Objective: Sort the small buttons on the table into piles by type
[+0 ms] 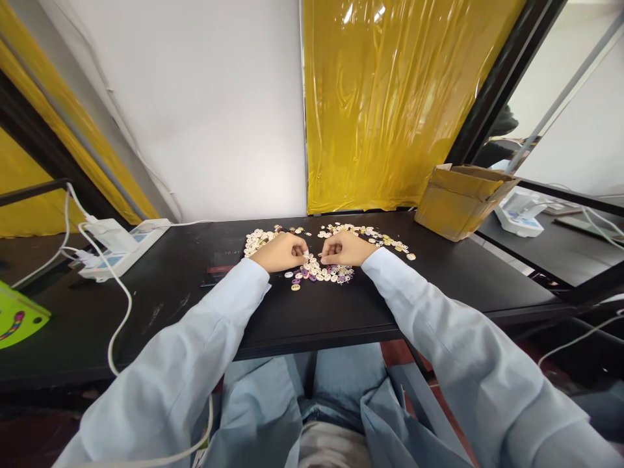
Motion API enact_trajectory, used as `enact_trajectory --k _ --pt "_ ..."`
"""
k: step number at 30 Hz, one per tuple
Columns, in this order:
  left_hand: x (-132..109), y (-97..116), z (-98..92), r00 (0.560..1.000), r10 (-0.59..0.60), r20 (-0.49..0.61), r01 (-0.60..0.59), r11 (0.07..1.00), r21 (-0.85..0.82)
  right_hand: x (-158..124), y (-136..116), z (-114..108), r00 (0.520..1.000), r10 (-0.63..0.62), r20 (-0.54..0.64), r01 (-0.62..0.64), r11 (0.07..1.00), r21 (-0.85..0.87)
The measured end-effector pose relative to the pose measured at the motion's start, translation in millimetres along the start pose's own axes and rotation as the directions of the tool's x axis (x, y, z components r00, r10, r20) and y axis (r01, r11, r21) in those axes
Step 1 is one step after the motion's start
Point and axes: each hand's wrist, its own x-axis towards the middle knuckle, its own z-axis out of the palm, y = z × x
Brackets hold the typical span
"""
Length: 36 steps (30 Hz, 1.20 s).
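Observation:
Many small buttons, cream, white, yellow and purple, lie scattered on the black table. My left hand is at the left of the central pile, its thumb and fingers pinched together over the pile's edge. What it pinches is too small to name. Facing it across a small gap, my right hand is also closed in a pinch, with something tiny and unclear at the fingertips. Cream buttons lie behind my left hand, and a loose band of buttons curves behind and right of my right hand.
A phone-like dark device lies left of my left hand. At the back right stands an open cardboard box. A white power strip with cables is on the left, near a green object.

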Motion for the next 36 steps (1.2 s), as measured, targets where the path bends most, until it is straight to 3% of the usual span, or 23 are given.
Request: enact_trajectory --k 4,12,18,23,27,32,36 --pt "1 -2 3.6 0.999 -0.029 -0.018 0.027 0.997 -0.077 -3 1 -5 0.992 0.071 0.1 -0.073 0.997 0.017" --pt "0 3 5.0 0.997 -0.062 0.037 0.069 0.973 -0.22 -3 -2 -3 0.994 0.051 0.097 -0.048 0.998 -0.033" --pt "1 -1 3.5 0.999 -0.025 -0.026 0.022 0.992 -0.122 -3 -4 -3 0.995 0.053 0.087 -0.048 0.997 -0.063" --pt "-2 -2 -3.0 0.998 -0.028 0.064 0.033 0.997 -0.076 -4 -4 -3 0.994 0.059 0.093 -0.059 0.998 -0.005" --pt "-3 -2 -8.6 0.998 -0.036 0.059 0.039 0.998 -0.041 -1 -1 -2 0.999 0.032 0.012 -0.033 0.994 0.1" --pt "-2 -5 -9.6 0.999 -0.022 0.047 0.024 0.999 -0.035 2 5 -11 0.983 0.05 -0.179 -0.018 0.984 0.178" --pt "-3 -3 -8.3 0.997 -0.027 0.078 0.033 0.997 -0.073 0 8 -19 0.982 0.114 -0.149 -0.084 0.977 0.194"
